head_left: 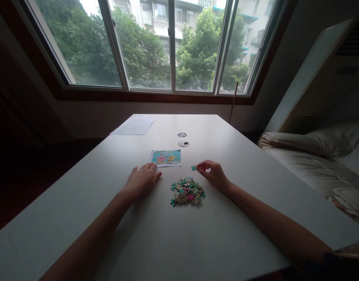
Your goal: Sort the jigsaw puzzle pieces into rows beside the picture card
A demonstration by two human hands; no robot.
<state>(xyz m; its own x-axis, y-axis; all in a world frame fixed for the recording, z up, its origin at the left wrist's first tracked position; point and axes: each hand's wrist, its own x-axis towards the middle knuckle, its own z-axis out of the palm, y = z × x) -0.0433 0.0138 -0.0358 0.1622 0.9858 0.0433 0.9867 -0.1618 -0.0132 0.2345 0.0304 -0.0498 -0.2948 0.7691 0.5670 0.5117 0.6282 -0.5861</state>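
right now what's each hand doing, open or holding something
Left hand: open, palm down, by the cartoon picture sheet.
Right hand: fingertips closed on a teal jigsaw piece.

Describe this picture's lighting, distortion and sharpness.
Head view: the bright window leaves the wall below it dim; head view: the table shines softly toward its far end; head view: the window's sides splay outward; head view: the puzzle pieces look slightly soft.

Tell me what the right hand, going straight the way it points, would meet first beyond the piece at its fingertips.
Beyond the teal puzzle piece, the right hand would likely meet the right edge of the picture sheet, though the hand's height is unclear.
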